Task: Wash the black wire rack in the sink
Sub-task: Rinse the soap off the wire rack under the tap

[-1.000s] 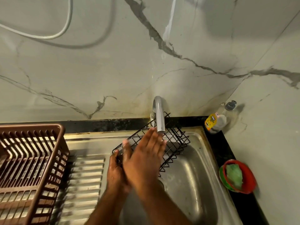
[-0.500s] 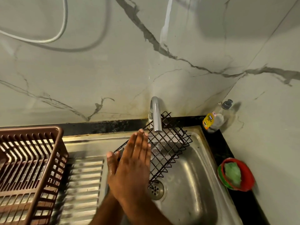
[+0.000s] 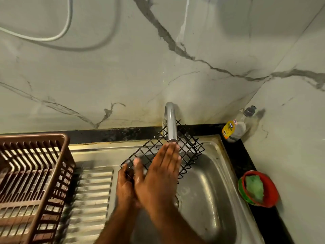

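The head camera is the only view. One black wire rack [image 3: 154,150] stands tilted in the steel sink [image 3: 211,191], its far edge up under the single tap [image 3: 171,124] and its near left corner low at the basin's left side. Two hands work on it. The left hand [image 3: 125,187] grips that near left corner, fingers curled around the wire. The right hand [image 3: 158,175] lies flat on the mesh with its fingers straight and held together, fingertips [image 3: 171,148] just below the tap's spout, thumb [image 3: 138,166] spread out to the left. Both hands look wet.

Left of the basin runs the ribbed drainboard [image 3: 91,199], and on it stands one brown plastic dish rack [image 3: 33,182]. On the black counter strip to the right stand one clear bottle [image 3: 236,127] with a yellow label, in the corner, and one red bowl [image 3: 258,189] holding one green scrubber [image 3: 254,188]. One white cable [image 3: 52,38] loops across the marble wall.
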Action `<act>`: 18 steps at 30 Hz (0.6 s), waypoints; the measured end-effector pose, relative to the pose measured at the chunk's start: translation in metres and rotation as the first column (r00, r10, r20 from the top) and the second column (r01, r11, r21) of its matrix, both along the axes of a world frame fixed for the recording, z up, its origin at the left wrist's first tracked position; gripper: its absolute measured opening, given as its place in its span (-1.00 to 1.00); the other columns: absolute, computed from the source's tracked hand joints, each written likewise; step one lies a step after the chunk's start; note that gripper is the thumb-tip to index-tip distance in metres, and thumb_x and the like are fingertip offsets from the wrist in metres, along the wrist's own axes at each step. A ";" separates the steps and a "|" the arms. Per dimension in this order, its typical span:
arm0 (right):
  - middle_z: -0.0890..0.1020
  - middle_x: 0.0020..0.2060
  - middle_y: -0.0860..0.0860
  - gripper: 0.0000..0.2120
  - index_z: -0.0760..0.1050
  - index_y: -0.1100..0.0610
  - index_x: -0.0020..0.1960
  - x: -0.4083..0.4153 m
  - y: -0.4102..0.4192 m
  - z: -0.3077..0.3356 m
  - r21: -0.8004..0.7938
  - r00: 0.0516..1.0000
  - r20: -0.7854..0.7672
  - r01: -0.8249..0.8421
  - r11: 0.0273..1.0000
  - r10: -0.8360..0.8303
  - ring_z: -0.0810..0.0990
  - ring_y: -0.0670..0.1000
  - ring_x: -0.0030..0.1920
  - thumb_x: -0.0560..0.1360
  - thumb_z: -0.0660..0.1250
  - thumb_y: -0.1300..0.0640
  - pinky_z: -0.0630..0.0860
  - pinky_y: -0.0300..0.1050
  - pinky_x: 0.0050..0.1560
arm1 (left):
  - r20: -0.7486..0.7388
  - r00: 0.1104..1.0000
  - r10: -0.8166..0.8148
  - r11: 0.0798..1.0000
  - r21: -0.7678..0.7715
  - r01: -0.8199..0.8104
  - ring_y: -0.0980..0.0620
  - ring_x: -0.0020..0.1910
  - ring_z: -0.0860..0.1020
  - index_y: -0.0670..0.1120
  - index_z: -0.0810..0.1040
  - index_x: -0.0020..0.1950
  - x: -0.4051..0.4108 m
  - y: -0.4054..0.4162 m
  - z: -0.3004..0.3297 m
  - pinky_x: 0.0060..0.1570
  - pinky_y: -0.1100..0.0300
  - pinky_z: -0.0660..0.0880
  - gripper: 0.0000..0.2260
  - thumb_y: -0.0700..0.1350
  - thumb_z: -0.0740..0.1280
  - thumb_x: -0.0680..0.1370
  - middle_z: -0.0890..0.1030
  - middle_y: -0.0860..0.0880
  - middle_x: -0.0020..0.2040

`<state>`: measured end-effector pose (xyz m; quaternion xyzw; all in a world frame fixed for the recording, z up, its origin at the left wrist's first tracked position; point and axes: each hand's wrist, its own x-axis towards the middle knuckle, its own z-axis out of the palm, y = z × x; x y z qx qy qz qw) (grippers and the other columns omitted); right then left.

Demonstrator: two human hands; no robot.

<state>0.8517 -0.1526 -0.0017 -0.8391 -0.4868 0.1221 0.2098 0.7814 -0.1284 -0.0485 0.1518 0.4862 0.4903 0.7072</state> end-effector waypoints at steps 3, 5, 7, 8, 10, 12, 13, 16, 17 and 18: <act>-0.32 0.60 0.16 -0.09 -0.33 0.20 0.61 -0.011 -0.016 -0.007 -0.010 1.000 0.015 -0.008 1.000 0.009 -0.38 0.12 0.60 0.56 -0.26 -0.45 -0.25 0.10 0.60 | -0.036 0.999 0.000 1.000 -0.007 0.000 0.02 -0.43 0.54 0.02 0.54 -0.14 -0.002 -0.004 0.003 -0.43 0.19 0.50 -0.74 0.03 0.20 0.70 0.57 -0.06 -0.38; -0.28 0.60 0.20 -0.06 -0.32 0.23 0.61 0.020 0.000 -0.014 -0.034 0.994 0.050 0.096 0.995 -0.094 -0.32 0.16 0.61 0.55 -0.25 -0.47 -0.22 0.11 0.60 | 0.082 0.997 0.009 0.995 -0.098 -0.001 0.07 -0.58 0.38 0.00 0.44 -0.28 -0.010 -0.001 -0.003 -0.54 0.25 0.37 -0.71 0.12 0.31 0.57 0.43 0.01 -0.50; -0.19 0.61 0.25 -0.06 -0.27 0.27 0.61 0.067 0.027 -0.019 -0.041 0.970 0.042 0.241 0.970 -0.240 -0.21 0.21 0.62 0.57 -0.19 -0.44 -0.17 0.11 0.60 | 0.068 0.997 0.027 0.995 -0.099 -0.020 0.11 -0.61 0.27 0.01 0.36 -0.30 -0.019 -0.001 -0.012 -0.60 0.27 0.28 -0.68 0.13 0.31 0.56 0.32 0.07 -0.51; -0.16 0.62 0.26 -0.06 -0.25 0.29 0.61 0.088 0.040 -0.019 -0.073 0.957 0.004 0.289 0.955 -0.289 -0.18 0.22 0.62 0.57 -0.18 -0.43 -0.17 0.10 0.59 | 0.097 0.995 0.024 0.997 -0.076 -0.016 0.12 -0.60 0.26 0.02 0.36 -0.29 -0.023 0.000 -0.019 -0.60 0.27 0.28 -0.68 0.13 0.29 0.59 0.31 0.07 -0.49; -0.12 0.62 0.27 -0.07 -0.22 0.30 0.61 0.110 0.057 -0.018 -0.124 0.953 -0.036 0.295 0.947 -0.302 -0.16 0.22 0.63 0.56 -0.23 -0.40 -0.16 0.09 0.59 | 0.122 0.992 0.018 0.998 -0.060 -0.010 0.11 -0.58 0.26 0.03 0.38 -0.28 -0.025 -0.001 -0.023 -0.59 0.26 0.29 -0.68 0.13 0.26 0.61 0.32 0.07 -0.47; -0.11 0.62 0.28 -0.10 -0.22 0.31 0.61 0.103 0.058 -0.018 -0.108 0.963 0.009 0.270 0.957 -0.271 -0.14 0.23 0.62 0.56 -0.24 -0.36 -0.12 0.11 0.60 | 0.068 0.998 0.020 0.998 -0.067 -0.016 0.10 -0.58 0.26 0.04 0.36 -0.29 -0.024 0.003 -0.023 -0.59 0.24 0.28 -0.68 0.14 0.28 0.60 0.32 0.07 -0.47; -0.12 0.61 0.29 -0.10 -0.23 0.31 0.61 0.091 0.052 -0.017 -0.085 0.968 0.027 0.252 0.964 -0.250 -0.15 0.24 0.62 0.55 -0.23 -0.36 -0.12 0.12 0.61 | 0.058 0.998 0.024 0.995 -0.096 -0.018 0.10 -0.57 0.26 0.04 0.34 -0.29 -0.023 0.005 -0.025 -0.58 0.23 0.28 -0.67 0.16 0.30 0.58 0.31 0.07 -0.47; -0.23 0.60 0.27 -0.04 -0.26 0.27 0.62 0.028 0.013 -0.017 -0.044 0.989 0.016 0.146 0.988 -0.145 -0.26 0.24 0.61 0.55 -0.24 -0.47 -0.16 0.18 0.60 | -0.022 1.000 -0.001 0.995 -0.097 -0.001 0.07 -0.57 0.34 0.04 0.36 -0.25 -0.021 0.006 -0.020 -0.56 0.20 0.34 -0.70 0.17 0.37 0.52 0.39 0.04 -0.48; -0.25 0.60 0.26 -0.03 -0.25 0.25 0.62 0.005 -0.003 -0.017 -0.023 0.995 0.005 0.102 0.995 -0.102 -0.29 0.23 0.61 0.54 -0.22 -0.48 -0.17 0.18 0.60 | -0.081 0.997 -0.009 0.999 -0.036 0.006 0.07 -0.54 0.44 0.06 0.41 -0.21 -0.021 0.004 -0.021 -0.54 0.20 0.41 -0.76 0.12 0.36 0.56 0.48 0.03 -0.47; -0.24 0.61 0.23 -0.04 -0.23 0.23 0.63 -0.014 -0.018 -0.019 -0.001 0.998 0.003 0.055 0.998 -0.055 -0.30 0.21 0.61 0.55 -0.19 -0.48 -0.16 0.17 0.60 | -0.146 0.989 -0.011 0.999 0.028 0.015 0.09 -0.49 0.52 0.06 0.45 -0.16 -0.022 0.002 -0.019 -0.50 0.22 0.47 -0.82 0.05 0.30 0.63 0.56 0.04 -0.43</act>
